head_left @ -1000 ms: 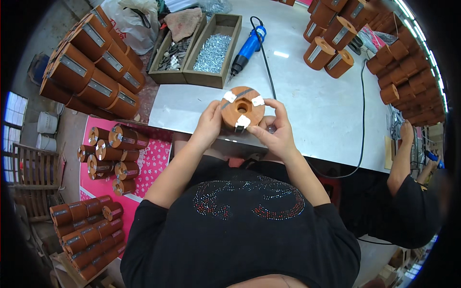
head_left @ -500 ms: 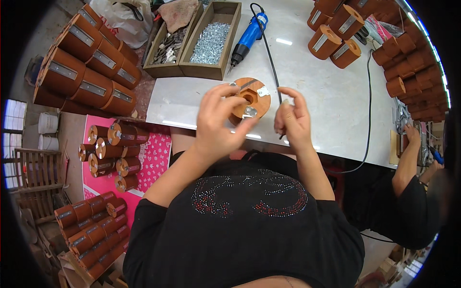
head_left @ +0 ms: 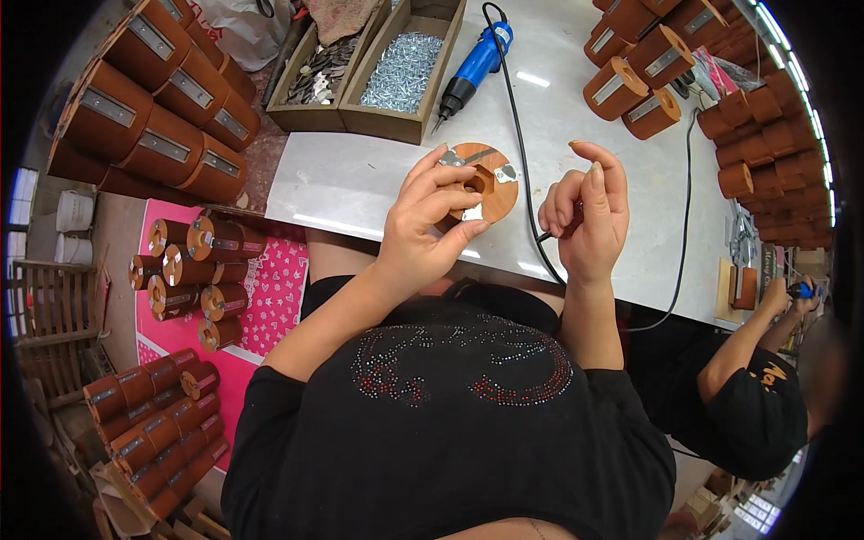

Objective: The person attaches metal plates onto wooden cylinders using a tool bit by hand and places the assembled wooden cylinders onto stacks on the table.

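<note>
Two hands work at the near edge of a grey table (head_left: 360, 180). The left hand (head_left: 430, 220) curls over a round wooden disc (head_left: 490, 184) with a square hole, fingers and thumb closed on its rim; small metal plates sit on its face. The right hand (head_left: 585, 216) is just beside the disc, apart from it, fingers loosely curled with the forefinger raised; whether it pinches anything cannot be told. A black cord (head_left: 517, 153) runs between the hands up to a blue driver (head_left: 477, 63). Behind lie a box of screws (head_left: 400, 63) and a box of plates (head_left: 319, 72). Brown cylinders (head_left: 157, 117) stack at left.
</note>
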The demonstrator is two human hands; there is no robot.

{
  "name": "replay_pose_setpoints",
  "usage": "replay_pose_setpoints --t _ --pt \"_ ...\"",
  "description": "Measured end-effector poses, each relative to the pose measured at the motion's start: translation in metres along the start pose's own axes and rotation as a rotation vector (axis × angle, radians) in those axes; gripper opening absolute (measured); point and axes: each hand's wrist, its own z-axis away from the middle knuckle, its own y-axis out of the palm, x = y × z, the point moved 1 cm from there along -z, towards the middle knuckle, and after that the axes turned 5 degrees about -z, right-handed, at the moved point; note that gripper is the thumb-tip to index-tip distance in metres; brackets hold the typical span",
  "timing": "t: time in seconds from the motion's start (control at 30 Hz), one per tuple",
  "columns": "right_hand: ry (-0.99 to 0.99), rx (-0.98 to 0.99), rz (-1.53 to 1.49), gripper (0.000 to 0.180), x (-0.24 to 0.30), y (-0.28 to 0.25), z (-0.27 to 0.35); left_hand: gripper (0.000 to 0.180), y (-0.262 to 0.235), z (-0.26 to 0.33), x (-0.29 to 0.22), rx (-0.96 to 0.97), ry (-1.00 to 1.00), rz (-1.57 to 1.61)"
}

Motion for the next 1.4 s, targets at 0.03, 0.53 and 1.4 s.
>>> replay_pose_setpoints --t 0.03,0.53,1.4 --pt "-0.001 0.003 -0.002 0.028 0.0 0.0 0.0 0.024 -0.001 0.0 0.002 0.02 -0.002 -0.017" --pt "0.004 -0.074 -0.034 0.025 0.005 -0.017 0.017 0.032 -0.036 -0.035 -0.013 0.479 0.069 -0.494" --pt "-0.185 0.205 -0.199 0.017 -0.014 0.053 -0.015 0.018 -0.022 -0.012 -0.023 0.269 -0.065 -0.073"
